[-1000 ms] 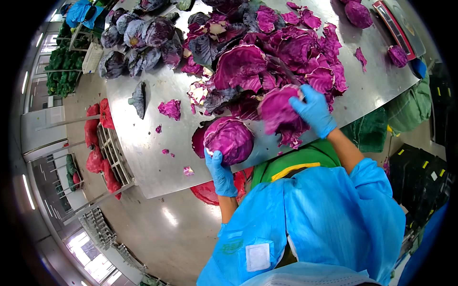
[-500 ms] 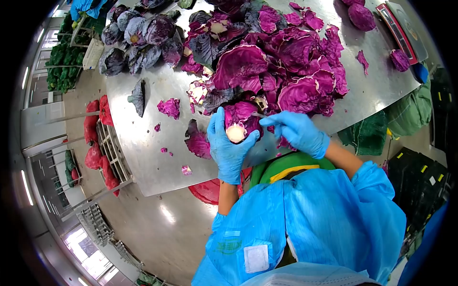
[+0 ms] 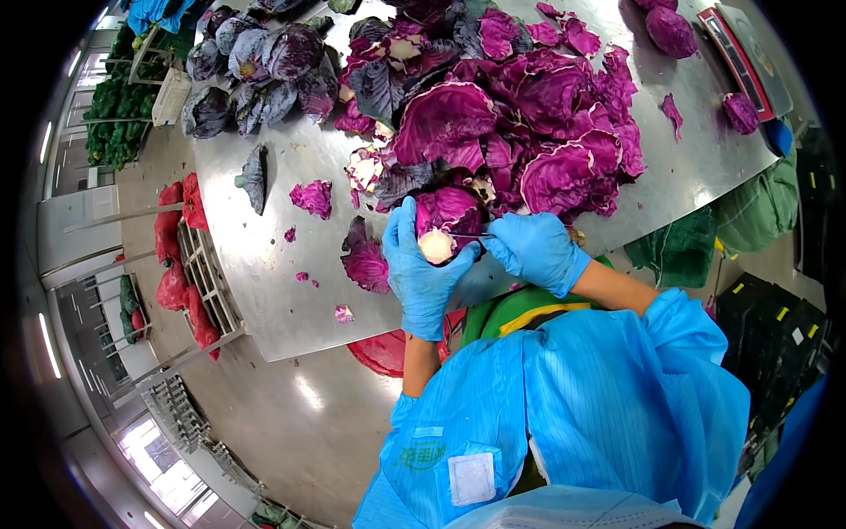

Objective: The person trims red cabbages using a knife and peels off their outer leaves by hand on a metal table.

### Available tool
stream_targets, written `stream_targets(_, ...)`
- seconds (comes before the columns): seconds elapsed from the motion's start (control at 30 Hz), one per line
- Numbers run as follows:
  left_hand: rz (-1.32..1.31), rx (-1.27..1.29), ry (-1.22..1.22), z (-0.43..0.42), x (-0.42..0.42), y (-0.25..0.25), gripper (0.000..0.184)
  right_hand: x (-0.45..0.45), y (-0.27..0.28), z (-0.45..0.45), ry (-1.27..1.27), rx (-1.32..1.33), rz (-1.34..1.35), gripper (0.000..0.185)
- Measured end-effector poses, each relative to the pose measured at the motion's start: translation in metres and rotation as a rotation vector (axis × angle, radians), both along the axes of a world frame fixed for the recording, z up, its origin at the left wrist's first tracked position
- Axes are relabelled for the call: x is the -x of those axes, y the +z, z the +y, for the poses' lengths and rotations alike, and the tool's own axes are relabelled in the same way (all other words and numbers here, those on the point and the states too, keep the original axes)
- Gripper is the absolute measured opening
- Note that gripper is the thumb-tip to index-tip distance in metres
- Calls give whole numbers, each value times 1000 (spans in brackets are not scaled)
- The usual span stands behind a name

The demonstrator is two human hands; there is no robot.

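Note:
A red cabbage (image 3: 451, 210) rests near the front edge of the metal table, its pale cut stem end facing me. My left hand (image 3: 419, 269), in a blue glove, is wrapped round its left and near side. In my gloved right hand (image 3: 535, 251) is a knife (image 3: 469, 235), closed in the fist. Its thin blade points left and meets the cabbage beside the stem. The handle is hidden in my fingers. Just beyond the cabbage lies a heap of loose purple cabbage leaves (image 3: 555, 115). A single dark leaf (image 3: 365, 257) lies left of my left hand.
Untrimmed dark cabbages (image 3: 264, 66) are piled at the far left of the metal table (image 3: 251, 291). Peeled cabbages (image 3: 670, 32) and a scale (image 3: 749, 57) stand far right. Black crates (image 3: 767, 344) are at right; red sacks (image 3: 181, 264) are on the left.
My right hand has turned and closed more tightly round the knife, bringing its blade down beside the stem. A heap leaf near it has shifted slightly. My left hand keeps its hold.

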State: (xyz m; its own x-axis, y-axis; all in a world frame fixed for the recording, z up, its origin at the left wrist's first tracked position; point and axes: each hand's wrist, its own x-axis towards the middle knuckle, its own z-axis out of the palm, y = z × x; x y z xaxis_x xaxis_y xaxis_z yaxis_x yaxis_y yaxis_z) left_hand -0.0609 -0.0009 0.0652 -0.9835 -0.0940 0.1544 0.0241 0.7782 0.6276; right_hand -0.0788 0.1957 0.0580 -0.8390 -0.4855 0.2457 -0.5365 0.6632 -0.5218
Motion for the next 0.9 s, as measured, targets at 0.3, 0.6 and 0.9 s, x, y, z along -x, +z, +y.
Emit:
stream_targets(0.3,-15,-3,-27,-1,1,-1,108,3,-10,-2,-15,-68,20,17)
stream_targets(0.6,-27,75,-58,6,-10,5,109,50,20,16,-218,-28,294,12)
stream_targets(0.9,-60,79,-163,4,-5,8,118,49,40,-2,360,195,-207,55)
